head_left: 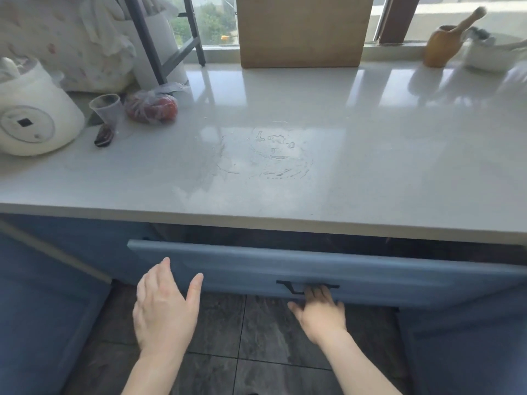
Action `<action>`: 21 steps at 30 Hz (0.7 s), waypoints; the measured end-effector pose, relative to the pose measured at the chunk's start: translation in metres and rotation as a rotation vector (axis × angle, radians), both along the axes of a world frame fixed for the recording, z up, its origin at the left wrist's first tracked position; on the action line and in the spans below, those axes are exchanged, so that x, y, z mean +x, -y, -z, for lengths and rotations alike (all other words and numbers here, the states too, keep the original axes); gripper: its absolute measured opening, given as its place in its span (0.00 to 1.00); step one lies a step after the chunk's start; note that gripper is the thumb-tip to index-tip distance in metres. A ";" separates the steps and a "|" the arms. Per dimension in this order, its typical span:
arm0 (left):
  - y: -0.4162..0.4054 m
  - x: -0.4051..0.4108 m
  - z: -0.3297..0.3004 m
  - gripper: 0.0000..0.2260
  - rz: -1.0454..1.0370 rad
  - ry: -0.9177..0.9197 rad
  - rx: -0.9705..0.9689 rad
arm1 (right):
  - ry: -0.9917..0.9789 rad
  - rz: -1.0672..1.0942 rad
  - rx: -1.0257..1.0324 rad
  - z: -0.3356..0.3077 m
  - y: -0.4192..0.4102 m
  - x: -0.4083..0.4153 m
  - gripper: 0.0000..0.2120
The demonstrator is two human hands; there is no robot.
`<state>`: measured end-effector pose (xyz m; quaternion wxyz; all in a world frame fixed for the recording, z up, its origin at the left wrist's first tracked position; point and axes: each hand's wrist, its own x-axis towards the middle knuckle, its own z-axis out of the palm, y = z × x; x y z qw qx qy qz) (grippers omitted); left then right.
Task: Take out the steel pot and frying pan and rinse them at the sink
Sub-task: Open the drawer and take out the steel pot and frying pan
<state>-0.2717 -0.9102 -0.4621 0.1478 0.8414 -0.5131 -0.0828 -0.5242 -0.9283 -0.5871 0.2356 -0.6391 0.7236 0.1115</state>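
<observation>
**Kitchen counter with one blue drawer pulled partly out**

Landmark: the blue drawer front (313, 269), standing out from the cabinet below the counter edge.

- Right hand (320, 312): at the black handle (306, 287) on the drawer front, fingers curled up behind the bar and grasping it, thumb spread to the left.
- Left hand (164, 309): left of the handle, in front of the drawer's left end, fingers straight and loosely spread, holding nothing; whether it touches the panel cannot be told.
- Drawer interior: only a dark gap shows between the front and the counter edge. Its contents cannot be made out, so neither steel pot nor frying pan is visible.
- Pale countertop (370, 155): directly above the drawer, with a patch of water (268, 152) above the drawer's middle.
- White rice cooker (34, 115): on the counter, far up-left of the drawer, lid down.
- Clear plastic cup (107, 108): just right of the cooker; contents unclear. A dark small object (103, 136) lies in front of it.
- Clear plastic bag (152, 105): beside the cup, holding red produce, probably tomatoes.
- Cardboard box (302, 29): at the counter's back, above the drawer, against the window.
- Wooden mortar (442, 45): up-right of the drawer, a pestle (467, 19) leaning in it.
- White bowl (484, 54): just right of the mortar; contents blurred.
- Dark tiled floor (265, 332): below the drawer.
</observation>
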 end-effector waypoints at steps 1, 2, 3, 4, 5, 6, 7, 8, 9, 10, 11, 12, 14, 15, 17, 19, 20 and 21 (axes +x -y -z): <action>-0.002 -0.003 0.000 0.32 0.007 0.001 0.000 | 0.008 -0.003 0.031 -0.006 -0.006 0.001 0.33; -0.005 -0.005 0.000 0.32 0.023 0.001 0.008 | 0.028 -0.007 0.058 -0.011 -0.016 0.003 0.33; -0.007 -0.007 0.000 0.33 0.048 0.003 0.029 | 0.058 -0.017 0.056 -0.017 -0.028 0.006 0.32; -0.009 -0.008 0.002 0.34 0.077 0.006 0.061 | 0.112 -0.028 -0.019 -0.024 -0.042 0.007 0.29; -0.012 -0.009 0.004 0.36 0.099 0.011 0.094 | 0.180 -0.025 -0.176 -0.035 -0.057 0.007 0.25; -0.015 -0.009 0.005 0.36 0.108 0.013 0.121 | 0.262 0.005 -0.367 -0.049 -0.072 0.004 0.20; -0.018 -0.010 0.006 0.37 0.106 0.012 0.140 | 0.336 0.056 -0.580 -0.066 -0.084 -0.004 0.16; -0.021 -0.012 0.006 0.38 0.097 0.013 0.157 | 0.366 0.128 -0.759 -0.082 -0.091 -0.016 0.16; -0.024 -0.013 0.005 0.39 0.084 0.019 0.174 | 0.338 0.223 -0.852 -0.097 -0.092 -0.032 0.18; -0.027 -0.015 0.005 0.40 0.073 0.032 0.193 | 0.266 0.314 -0.873 -0.107 -0.092 -0.051 0.22; -0.029 -0.016 0.005 0.40 0.071 0.054 0.217 | 0.158 0.409 -0.819 -0.115 -0.088 -0.072 0.26; -0.032 -0.017 0.006 0.41 0.074 0.083 0.249 | 0.055 0.484 -0.705 -0.114 -0.085 -0.093 0.32; -0.040 -0.019 0.011 0.42 0.074 0.137 0.291 | -0.073 0.556 -0.464 -0.110 -0.081 -0.121 0.42; -0.045 -0.020 0.013 0.43 0.067 0.154 0.299 | -0.101 0.563 -0.387 -0.106 -0.084 -0.128 0.46; -0.056 -0.020 0.017 0.43 0.051 0.163 0.322 | -0.145 0.543 -0.303 -0.100 -0.095 -0.131 0.49; -0.068 -0.018 0.020 0.43 0.051 0.165 0.339 | -0.154 0.534 -0.294 -0.097 -0.108 -0.131 0.50; -0.074 -0.016 0.021 0.44 0.056 0.169 0.334 | -0.147 0.538 -0.298 -0.097 -0.115 -0.130 0.51; -0.080 -0.014 0.022 0.44 0.060 0.173 0.336 | -0.142 0.540 -0.297 -0.097 -0.121 -0.129 0.51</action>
